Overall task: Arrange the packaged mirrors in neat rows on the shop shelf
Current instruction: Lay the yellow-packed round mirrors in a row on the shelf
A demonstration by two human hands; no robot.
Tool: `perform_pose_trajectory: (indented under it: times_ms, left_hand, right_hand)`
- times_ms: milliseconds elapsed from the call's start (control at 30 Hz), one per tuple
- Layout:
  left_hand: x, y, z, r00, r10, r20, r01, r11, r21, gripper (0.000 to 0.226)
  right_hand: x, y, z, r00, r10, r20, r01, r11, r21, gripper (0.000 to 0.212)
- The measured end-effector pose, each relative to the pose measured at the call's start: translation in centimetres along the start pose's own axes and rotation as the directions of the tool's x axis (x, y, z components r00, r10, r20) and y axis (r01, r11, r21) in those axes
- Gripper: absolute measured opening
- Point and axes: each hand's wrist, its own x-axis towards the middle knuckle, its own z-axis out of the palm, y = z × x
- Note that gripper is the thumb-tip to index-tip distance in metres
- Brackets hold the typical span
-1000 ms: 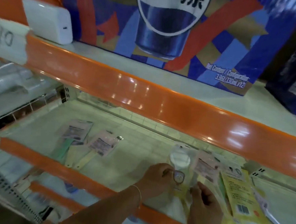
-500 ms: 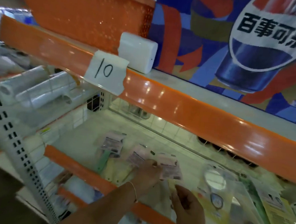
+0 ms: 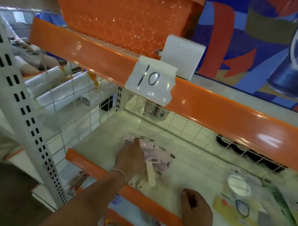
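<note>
Fingers of your left hand lie flat and spread on the pink-carded mirror packets at centre frame, pressing rather than gripping. Your right hand, lower right of centre, hangs loosely curled and holds nothing. Those handled mirrors overlap in a small cluster, cream handles pointing toward the orange shelf lip, so I judge that row begun but not squared. Round mirrors in glossy clear sleeves with yellow cards sprawl at lower right, unsorted. Pale, smooth shelf floor lies bare between the groups; white wire grid backs it.
</note>
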Motion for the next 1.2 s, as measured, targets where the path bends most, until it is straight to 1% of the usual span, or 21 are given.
perform_pose_trajectory:
  times_ms: [100,167,200,267,333,367,433,467,500,567,600,667,700,733,767,867,933,1000,1100,1167,1200]
  left_hand:
    - [0.0,0.2,-0.1,1.000,0.012,-0.011,-0.010,0.989,0.150,0.048]
    - [-0.6,0.8,0.3,0.994,0.105,-0.039,-0.092,0.962,0.258,0.049]
    - [-1.1,1.2,0.7,0.985,0.166,-0.054,-0.147,0.955,0.258,0.048]
    - [-2.3,2.3,1.7,0.953,0.296,-0.066,-0.284,0.947,0.149,0.042]
    - [-3.3,3.7,3.3,0.893,0.440,-0.099,-0.436,0.898,0.061,0.034]
    - [-3.8,4.3,4.1,0.855,0.505,-0.117,-0.504,0.863,0.039,0.032]
    - [-4.7,5.8,5.4,0.804,0.592,-0.051,-0.593,0.805,-0.019,0.036]
    - [-5.1,6.5,6.0,0.784,0.621,-0.013,-0.621,0.783,-0.028,0.039]
    - [-5.5,6.8,6.5,0.765,0.644,0.005,-0.643,0.765,-0.008,0.041]
    - [-6.1,8.0,7.8,0.701,0.713,0.014,-0.712,0.699,0.063,0.041]
    - [-6.4,8.7,8.6,0.665,0.746,0.027,-0.746,0.662,0.074,0.040]
    - [-6.8,10.2,10.1,0.607,0.789,0.090,-0.794,0.605,0.057,0.045]
    - [-7.0,10.9,10.8,0.592,0.797,0.122,-0.806,0.589,0.061,0.047]
    - [-7.2,11.8,11.3,0.582,0.800,0.148,-0.813,0.578,0.074,0.049]
    - [-7.6,12.6,11.9,0.572,0.802,0.168,-0.819,0.567,0.084,0.049]
    - [-9.0,14.8,13.4,0.549,0.804,0.228,-0.835,0.540,0.108,0.048]
    - [-10.0,15.9,14.3,0.571,0.786,0.238,-0.821,0.553,0.141,0.046]
    - [-11.0,16.5,14.9,0.583,0.787,0.203,-0.813,0.561,0.158,0.044]
    - [-12.4,17.2,15.6,0.534,0.832,0.146,-0.844,0.517,0.143,0.038]
    - [-13.1,17.6,15.9,0.536,0.841,0.073,-0.844,0.532,0.072,0.031]
    - [-13.4,17.9,15.9,0.554,0.832,0.025,-0.832,0.554,0.013,0.029]
  right_hand:
    - [-0.1,0.0,0.0,1.000,-0.009,0.008,0.009,0.999,-0.045,0.009]
    - [-0.2,-0.2,-0.1,1.000,-0.014,0.017,0.015,0.999,-0.050,0.009]
    - [-0.3,-0.3,-0.1,1.000,-0.014,0.023,0.015,0.999,-0.047,0.009]
    - [-0.3,-0.5,-0.3,0.999,-0.003,0.041,0.004,1.000,-0.025,0.010]
    - [-0.1,-0.7,-0.6,0.998,0.024,0.063,-0.024,1.000,0.007,0.011]
    - [0.0,-0.8,-0.9,0.998,0.044,0.050,-0.046,0.998,0.053,0.011]
    - [0.2,-0.6,-1.8,0.995,0.097,-0.037,-0.087,0.973,0.212,0.015]
    - [0.3,-0.4,-2.6,0.987,0.123,-0.108,-0.090,0.959,0.269,0.017]
    - [0.4,-0.3,-3.3,0.977,0.128,-0.173,-0.074,0.955,0.287,0.018]
    - [0.9,0.8,-5.3,0.951,0.114,-0.288,-0.056,0.977,0.205,0.015]
    - [1.2,1.5,-6.4,0.937,0.094,-0.336,-0.055,0.991,0.125,0.014]
    - [2.1,3.2,-8.5,0.901,-0.016,-0.434,-0.027,0.995,-0.094,0.020]
    - [2.7,4.2,-9.4,0.887,-0.074,-0.456,-0.019,0.980,-0.196,0.024]
    - [3.3,5.3,-10.1,0.881,-0.100,-0.462,-0.030,0.964,-0.265,0.027]
    - [3.8,6.1,-10.6,0.885,-0.090,-0.457,-0.056,0.954,-0.295,0.030]
    - [5.1,8.2,-11.3,0.923,-0.015,-0.383,-0.102,0.954,-0.282,0.045]
    - [5.4,8.6,-12.0,0.950,0.040,-0.310,-0.119,0.963,-0.243,0.050]
    - [5.7,8.6,-13.2,0.972,0.096,-0.213,-0.135,0.975,-0.178,0.051]
    - [6.5,8.9,-15.4,0.986,0.131,-0.099,-0.142,0.983,-0.118,0.048]
    - [6.8,9.2,-17.1,0.988,0.148,-0.038,-0.150,0.988,-0.045,0.046]
    - [6.9,9.3,-18.0,0.986,0.165,-0.005,-0.165,0.986,0.000,0.043]
